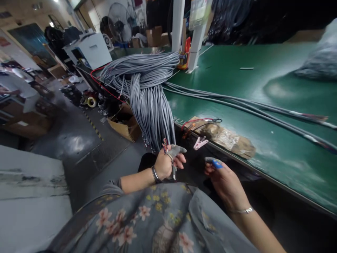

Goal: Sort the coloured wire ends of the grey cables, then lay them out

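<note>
My left hand (168, 162), in the lower middle, is closed around grey cable (174, 172). Thin coloured wires (165, 144) poke out above its fingers. A grey finger cover sits on its thumb. Right of it, apart from the cables, my right hand (221, 177) has its fingers curled together, with grey and blue wrapping at the thumb. Whether it pinches anything small is hidden. A thick bundle of grey cables (151, 109) hangs over the bench edge just beyond my left hand. A pink clothes peg (200, 143) is at the bench edge between the hands.
The green bench (223, 70) bears long grey cables (237, 103) and a brown taped block (226, 137). White posts (196, 38) rise from it. An open cardboard box (126, 123) is on the floor under the bundle. A person (18, 84) is at far left.
</note>
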`<control>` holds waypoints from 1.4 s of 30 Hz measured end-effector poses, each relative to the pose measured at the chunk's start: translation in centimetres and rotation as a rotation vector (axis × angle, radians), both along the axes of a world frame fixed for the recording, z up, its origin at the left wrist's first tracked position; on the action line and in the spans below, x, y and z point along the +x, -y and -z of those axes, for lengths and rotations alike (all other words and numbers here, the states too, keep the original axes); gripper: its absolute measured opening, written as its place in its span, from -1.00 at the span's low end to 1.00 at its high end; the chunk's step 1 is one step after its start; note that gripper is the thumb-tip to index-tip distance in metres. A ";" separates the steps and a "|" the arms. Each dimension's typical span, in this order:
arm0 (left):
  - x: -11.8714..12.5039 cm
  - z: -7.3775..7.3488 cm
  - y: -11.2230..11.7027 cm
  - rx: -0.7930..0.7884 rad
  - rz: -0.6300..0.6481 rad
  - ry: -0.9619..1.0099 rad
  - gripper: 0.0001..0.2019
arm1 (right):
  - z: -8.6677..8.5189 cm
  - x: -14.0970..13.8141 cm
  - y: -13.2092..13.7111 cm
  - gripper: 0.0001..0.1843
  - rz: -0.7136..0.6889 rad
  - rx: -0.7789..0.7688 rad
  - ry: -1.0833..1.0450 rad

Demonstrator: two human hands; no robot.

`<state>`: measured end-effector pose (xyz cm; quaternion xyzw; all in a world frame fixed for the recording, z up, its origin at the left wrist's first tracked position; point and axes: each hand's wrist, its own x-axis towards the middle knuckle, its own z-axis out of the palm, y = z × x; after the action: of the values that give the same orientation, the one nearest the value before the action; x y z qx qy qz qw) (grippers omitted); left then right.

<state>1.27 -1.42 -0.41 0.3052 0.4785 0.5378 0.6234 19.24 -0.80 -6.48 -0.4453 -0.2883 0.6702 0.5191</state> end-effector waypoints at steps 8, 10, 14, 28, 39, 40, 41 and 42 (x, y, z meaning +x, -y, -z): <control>-1.9 0.2 1.2 0.074 -0.044 0.016 -0.58 | 0.6 -1.0 2.0 -0.66 -0.174 0.019 0.079; -2.0 0.3 1.3 0.075 -0.047 0.010 -0.59 | 0.9 -2.1 1.8 -0.62 -0.357 0.056 0.107; -2.0 0.1 1.2 0.075 -0.036 0.008 -0.60 | 3.4 -4.6 -0.1 -0.63 -0.680 0.113 0.278; 1.0 2.9 0.8 0.168 0.242 -0.229 -0.58 | 0.8 0.4 1.1 -0.72 -0.198 0.359 0.658; 0.4 2.3 1.0 0.380 0.464 -0.552 -0.24 | -3.1 -1.3 0.8 -0.75 -0.336 0.932 0.667; 0.2 2.3 1.0 0.386 0.489 -0.541 -0.22 | -3.5 -1.7 0.7 -0.78 -0.346 0.953 0.646; -0.1 2.3 1.0 0.387 0.517 -0.530 -0.21 | -3.9 -2.0 0.7 -0.81 -0.352 0.965 0.626; -0.4 2.4 1.0 0.384 0.541 -0.506 -0.22 | -4.2 -2.2 0.7 -0.85 -0.354 0.964 0.606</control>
<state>0.91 -2.45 -2.78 0.6532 0.4100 0.3422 0.5368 16.99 -1.53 -2.32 -0.2762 -0.7650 0.3832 0.4378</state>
